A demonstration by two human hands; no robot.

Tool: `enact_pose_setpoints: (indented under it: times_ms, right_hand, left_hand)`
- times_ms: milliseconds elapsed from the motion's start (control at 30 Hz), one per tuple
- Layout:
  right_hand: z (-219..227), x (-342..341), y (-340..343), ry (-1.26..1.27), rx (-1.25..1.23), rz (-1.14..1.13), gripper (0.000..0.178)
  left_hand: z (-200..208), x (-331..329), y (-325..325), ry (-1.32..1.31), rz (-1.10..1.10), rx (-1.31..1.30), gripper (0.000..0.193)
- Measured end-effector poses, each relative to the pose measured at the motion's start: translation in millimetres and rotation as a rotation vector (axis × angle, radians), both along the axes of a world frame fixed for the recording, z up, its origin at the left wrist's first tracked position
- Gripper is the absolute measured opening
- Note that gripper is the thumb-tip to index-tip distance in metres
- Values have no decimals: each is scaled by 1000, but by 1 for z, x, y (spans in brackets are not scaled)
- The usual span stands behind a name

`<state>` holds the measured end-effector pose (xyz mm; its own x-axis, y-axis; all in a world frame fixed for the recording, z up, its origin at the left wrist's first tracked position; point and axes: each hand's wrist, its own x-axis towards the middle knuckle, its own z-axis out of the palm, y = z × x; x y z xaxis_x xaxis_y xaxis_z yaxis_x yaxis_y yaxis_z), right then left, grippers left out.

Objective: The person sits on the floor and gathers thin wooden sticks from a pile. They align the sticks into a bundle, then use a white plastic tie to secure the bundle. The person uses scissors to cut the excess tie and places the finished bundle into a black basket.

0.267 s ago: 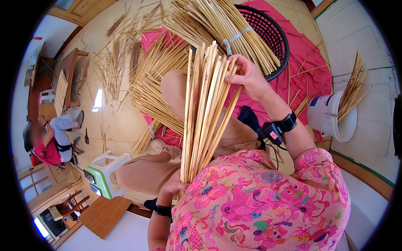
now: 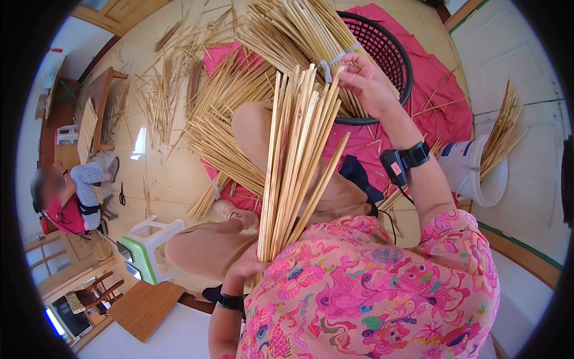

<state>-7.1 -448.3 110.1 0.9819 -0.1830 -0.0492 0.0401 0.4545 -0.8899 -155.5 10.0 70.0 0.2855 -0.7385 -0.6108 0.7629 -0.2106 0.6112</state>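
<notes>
A loose bundle of pale, straight plant stalks (image 2: 293,161) stands upright in front of my body, fanning out toward the top. My left hand (image 2: 245,263) is closed round its lower end. At the upper right of the bundle my right hand (image 2: 369,87) pinches the tip of one stalk (image 2: 332,90) between thumb and fingers. Another stalk (image 2: 326,176) leans away from the bundle to the right. Just behind my right hand, a thick tied bundle of stalks (image 2: 293,30) with pale ties lies across a black basket (image 2: 408,72).
Stalks (image 2: 230,140) are heaped left of my knee on a pink cloth (image 2: 436,113). A white bucket (image 2: 475,173) holding stalks stands at right. Leftward are a white-and-green stool (image 2: 158,239), scissors (image 2: 122,194) and a seated person (image 2: 75,200). Loose stalks litter the floor.
My right hand has moved up and slightly right, toward the stalk tips. One stalk on the right now leans farther from the bundle. My left hand keeps its grip.
</notes>
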Motion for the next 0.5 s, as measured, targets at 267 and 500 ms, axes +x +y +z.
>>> enact_pose_setpoints:
  times_ms: [267,500]
  right_hand:
    - [28,53,-175,-183,-187,-607,17]
    - [215,-15,-212,-995,-500,-1239,7]
  left_hand:
    - [8,0,-5,-7,26,-14,76]
    - [9,3,-6,8,21,-21,82]
